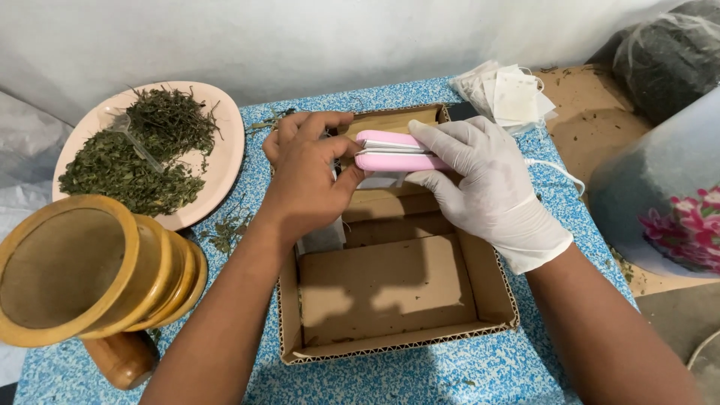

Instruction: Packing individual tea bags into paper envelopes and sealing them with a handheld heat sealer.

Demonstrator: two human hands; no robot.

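Both hands' fingers grip a pink sealer (394,152) over an empty cardboard box (390,300); plate (225,161) holds dried herbs (139,161).

Open floor of cardboard box (390,289) at centre: free room for entry from 6 o'clock, bounded by low walls. Far end at 12 o'clock blocked by left hand (307,176), gloved right hand (487,176) and pink sealer (394,154). At 9 o'clock, obstructed by wooden mortar (90,274) and plate of dried leaves (217,161). At 3 o'clock, bulky covered bundle (660,195); stack of white sachets (510,94) at 1 o'clock.
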